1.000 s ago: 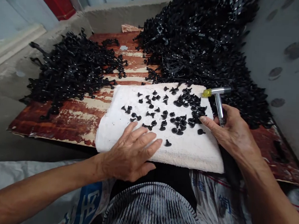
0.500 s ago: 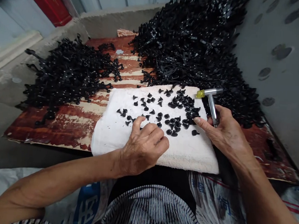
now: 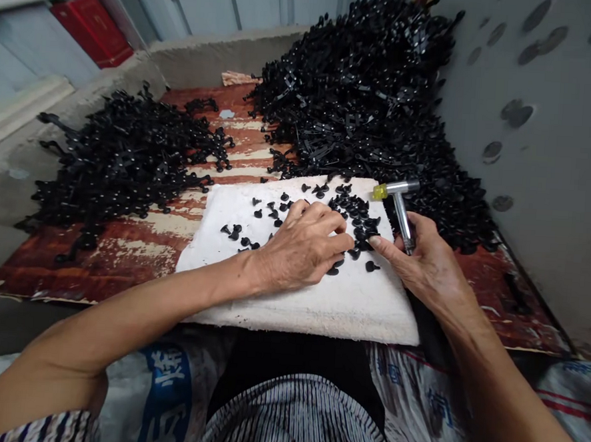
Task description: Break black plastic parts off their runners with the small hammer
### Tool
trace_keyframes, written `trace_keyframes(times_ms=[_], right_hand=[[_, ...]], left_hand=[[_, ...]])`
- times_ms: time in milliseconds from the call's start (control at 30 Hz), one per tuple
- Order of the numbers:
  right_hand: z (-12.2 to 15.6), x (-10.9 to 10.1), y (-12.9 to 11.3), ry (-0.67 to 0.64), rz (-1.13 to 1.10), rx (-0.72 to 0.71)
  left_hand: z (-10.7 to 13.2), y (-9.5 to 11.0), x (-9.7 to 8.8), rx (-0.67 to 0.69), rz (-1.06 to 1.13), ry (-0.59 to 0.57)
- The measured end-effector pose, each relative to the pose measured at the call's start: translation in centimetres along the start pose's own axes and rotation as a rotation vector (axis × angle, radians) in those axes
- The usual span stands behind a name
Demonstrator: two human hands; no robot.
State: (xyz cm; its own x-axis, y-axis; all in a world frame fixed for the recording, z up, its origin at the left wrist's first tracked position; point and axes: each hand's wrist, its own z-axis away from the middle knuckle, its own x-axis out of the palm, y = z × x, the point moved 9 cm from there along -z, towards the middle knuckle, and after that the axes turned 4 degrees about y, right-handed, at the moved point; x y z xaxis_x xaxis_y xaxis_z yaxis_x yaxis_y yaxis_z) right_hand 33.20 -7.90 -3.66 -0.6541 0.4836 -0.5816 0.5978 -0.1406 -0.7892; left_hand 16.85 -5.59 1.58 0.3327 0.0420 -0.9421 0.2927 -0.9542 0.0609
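My left hand (image 3: 307,245) is over the white cloth pad (image 3: 370,312), palm down with fingers curled among small black mushroom-shaped pieces (image 3: 358,218). Its fingertips are hidden, so I cannot make out what they hold. At the pad's right edge, my right hand (image 3: 433,263) grips a small hammer (image 3: 399,211) by its metal handle. The hammer has a yellow tip on one end of its head and stands tilted, head up. The right thumb reaches toward the pieces on the right side of the pad.
A large heap of black parts (image 3: 352,111) rises behind the pad. Another pile of linked black parts (image 3: 119,157) lies to the left on the worn reddish board (image 3: 169,240). A grey panel (image 3: 529,168) stands at the right, and a low concrete wall (image 3: 225,53) at the back.
My left hand has moved right over the pieces, from the pad's middle. The right hand still holds the hammer in much the same spot. The view has shifted slightly.
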Motion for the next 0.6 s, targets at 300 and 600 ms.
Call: trace_keyframes(times_ms=[300,600], right_hand=[[0.3,0.2,0.0,-0.037,-0.010,0.027],[0.2,-0.1,-0.2,0.021,-0.044,-0.071]], left_hand=[[-1.4,-3.4,-0.3,-0.098,0.145,0.028],[-6.5,-3.6,3.1,0.042,-0.017,-0.151]])
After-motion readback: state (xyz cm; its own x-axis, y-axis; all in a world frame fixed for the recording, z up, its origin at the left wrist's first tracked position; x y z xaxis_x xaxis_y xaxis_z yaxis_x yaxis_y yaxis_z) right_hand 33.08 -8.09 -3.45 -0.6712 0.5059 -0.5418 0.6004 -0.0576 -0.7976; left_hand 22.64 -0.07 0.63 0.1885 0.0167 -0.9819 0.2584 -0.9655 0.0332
